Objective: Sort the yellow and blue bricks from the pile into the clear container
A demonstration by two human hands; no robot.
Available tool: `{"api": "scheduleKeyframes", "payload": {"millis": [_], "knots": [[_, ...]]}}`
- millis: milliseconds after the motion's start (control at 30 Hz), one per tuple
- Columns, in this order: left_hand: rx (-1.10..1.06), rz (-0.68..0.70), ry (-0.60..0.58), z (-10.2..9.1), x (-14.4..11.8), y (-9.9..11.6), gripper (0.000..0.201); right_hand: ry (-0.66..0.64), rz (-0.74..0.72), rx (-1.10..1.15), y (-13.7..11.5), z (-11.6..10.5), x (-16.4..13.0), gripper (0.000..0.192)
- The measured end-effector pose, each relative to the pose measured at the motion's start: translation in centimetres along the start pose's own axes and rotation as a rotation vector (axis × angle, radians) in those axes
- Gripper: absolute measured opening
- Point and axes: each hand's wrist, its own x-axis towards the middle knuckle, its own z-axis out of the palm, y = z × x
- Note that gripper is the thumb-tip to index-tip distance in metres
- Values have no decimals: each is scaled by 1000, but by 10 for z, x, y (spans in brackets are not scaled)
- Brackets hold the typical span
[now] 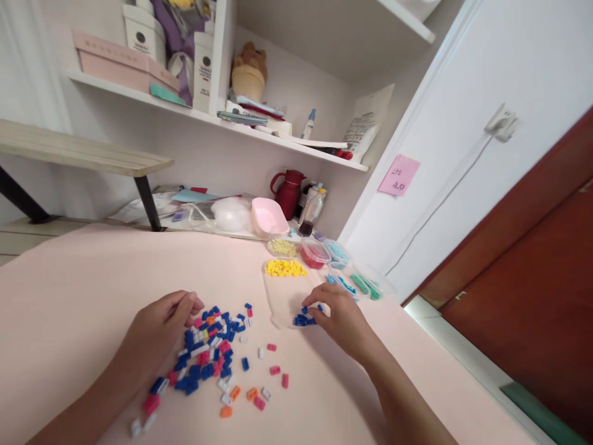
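Observation:
Small building bricks, mostly blue, pink and white with a few orange, lie in a loose pile [208, 352] on the pink tabletop. My left hand [169, 315] is at the pile's upper left edge, its fingers curled together; whatever they may hold is hidden. On the right, my right hand [340, 315] reaches over the near right corner of a shallow clear tray [282, 296]. Its thumb and forefinger pinch a blue building brick [304, 310]. Under those fingertips several blue bricks [301, 321] lie in the tray. Yellow bricks [286, 268] fill the tray's far end.
Behind the tray are clear tubs of pale yellow [282, 248], red [315, 254] and light blue pieces [338, 253]. A container with green pieces [359, 284] stands at the right. Farther back are a pink basin [269, 217], a dark red jug [289, 193] and bottles [313, 211].

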Motion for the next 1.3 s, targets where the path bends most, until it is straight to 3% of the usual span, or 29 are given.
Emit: {"api": "scheduleKeyframes", "payload": {"millis": [300,567,700,833,967,1100,1200,1300], "knots": [[-6,-23,7,-2,-5,9,38,43,-42,116,-18,9,-5,20],[-33,-2,-4,-3,-9,14,34,-85,-331,185,-57,39,-18,20],[-41,4,-10,-3,-10,13,33,-175,-355,94,-66,57,-22,22],[-54,8,-14,-2,-10,13,34,-174,-353,104,-67,59,-22,10],[-75,2,-2,-3,-11,13,34,-104,-303,162,-56,41,-17,15],[-94,-2,15,-5,-10,14,35,3,-132,117,-25,14,-7,10],[-107,3,20,-6,-8,13,35,21,-22,18,-1,2,-2,11],[-102,4,20,-5,-6,11,35,-6,-11,-60,8,-3,0,14]]}}
